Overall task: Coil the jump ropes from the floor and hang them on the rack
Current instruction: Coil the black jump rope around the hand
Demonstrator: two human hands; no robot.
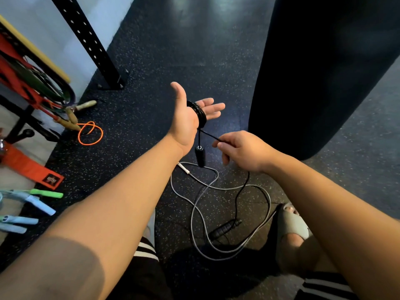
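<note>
Now one black rope wraps the flat left hand, right hand pinching it

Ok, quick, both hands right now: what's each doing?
Left hand: open, fingers straight, black jump rope coiled around it.
Right hand: pinching the black jump rope's free strand.

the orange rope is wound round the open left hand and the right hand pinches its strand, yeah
No. The head view shows the rope wound round the open left hand is the black rope, not orange; the right hand does pinch its strand. The orange rope lies on the floor.
</note>
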